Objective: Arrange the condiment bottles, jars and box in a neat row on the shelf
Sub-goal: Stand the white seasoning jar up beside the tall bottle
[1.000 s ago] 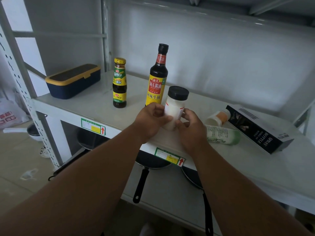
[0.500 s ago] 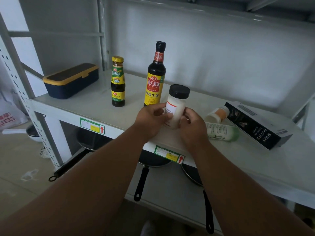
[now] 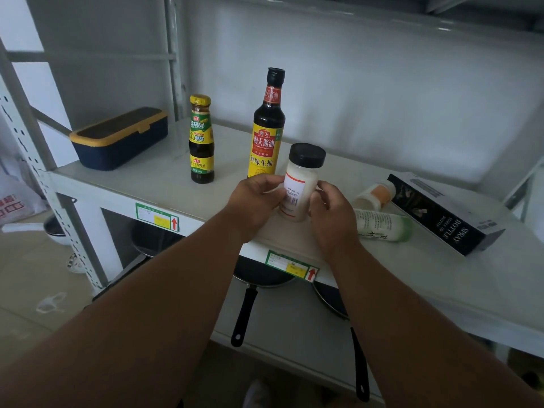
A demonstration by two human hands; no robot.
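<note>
head view: both hands, left [image 3: 253, 201] and right [image 3: 332, 213], still clasp the white jar [image 3: 300, 187] mid-frame, barely shifted; not yet lined up beside the soy bottle [image 3: 266, 128].

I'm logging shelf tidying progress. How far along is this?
Done: small sauce bottle and tall soy bottle stand upright. In hand: left hand and right hand hold the white jar. Left: orange-labelled jar, green bottle, and box lie down.

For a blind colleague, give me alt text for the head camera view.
Both hands, left hand and right hand, hold a black-capped white jar upright on a shelf. Behind stand two dark sauce bottles; two small bottles and a black box lie to the right.
</note>
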